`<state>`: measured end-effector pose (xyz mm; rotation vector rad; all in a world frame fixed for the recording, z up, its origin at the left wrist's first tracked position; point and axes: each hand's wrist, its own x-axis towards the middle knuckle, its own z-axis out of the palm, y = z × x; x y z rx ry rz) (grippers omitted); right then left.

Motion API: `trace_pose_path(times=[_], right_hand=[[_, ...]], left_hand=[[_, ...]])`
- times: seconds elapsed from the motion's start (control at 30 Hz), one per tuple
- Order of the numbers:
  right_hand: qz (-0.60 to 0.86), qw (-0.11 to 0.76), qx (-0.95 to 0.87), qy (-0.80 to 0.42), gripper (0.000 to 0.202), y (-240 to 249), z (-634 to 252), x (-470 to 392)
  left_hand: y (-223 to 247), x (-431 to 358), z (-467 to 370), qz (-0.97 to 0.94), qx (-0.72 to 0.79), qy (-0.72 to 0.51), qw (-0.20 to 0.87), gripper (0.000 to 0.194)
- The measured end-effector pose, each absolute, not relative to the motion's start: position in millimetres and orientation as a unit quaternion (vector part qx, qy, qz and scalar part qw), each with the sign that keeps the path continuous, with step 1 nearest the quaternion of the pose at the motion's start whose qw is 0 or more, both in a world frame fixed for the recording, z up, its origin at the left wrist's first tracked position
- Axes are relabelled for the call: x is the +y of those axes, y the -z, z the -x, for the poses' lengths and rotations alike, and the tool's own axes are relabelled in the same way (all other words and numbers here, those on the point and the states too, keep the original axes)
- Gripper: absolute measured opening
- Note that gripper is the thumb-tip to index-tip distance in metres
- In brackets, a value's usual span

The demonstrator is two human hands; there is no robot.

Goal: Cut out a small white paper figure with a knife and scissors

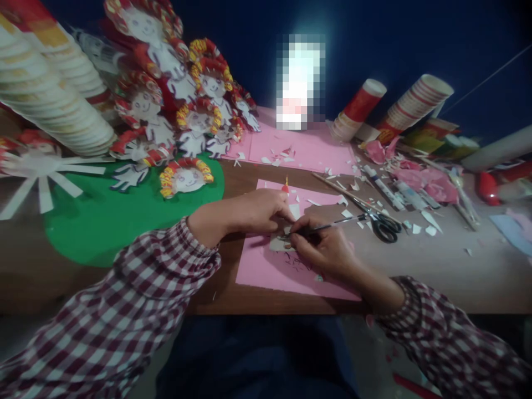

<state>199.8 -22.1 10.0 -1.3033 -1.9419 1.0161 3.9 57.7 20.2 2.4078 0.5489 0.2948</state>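
Pinched near its tip for what looks like close control, a pen (332, 224) sits in the right hand's (322, 246) closed fingers as the left hand (260, 211), fingers curled and apparently empty, steadies pink paper (266, 266) beneath.

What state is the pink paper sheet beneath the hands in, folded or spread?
Spread: the pink paper sheet lies flat on the brown wooden table, with no fold showing and dark marks facing up.
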Motion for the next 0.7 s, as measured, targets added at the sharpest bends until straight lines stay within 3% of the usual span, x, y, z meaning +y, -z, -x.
trace_pose_path(times=[0.7], right_hand=[[0.48, 0.306, -0.724, -0.389, 0.007, -11.5, -201.2, -20.6]], left_hand=[[-24.8, 55.9, -4.3, -0.918, 0.215, -0.105, 0.316, 0.026]])
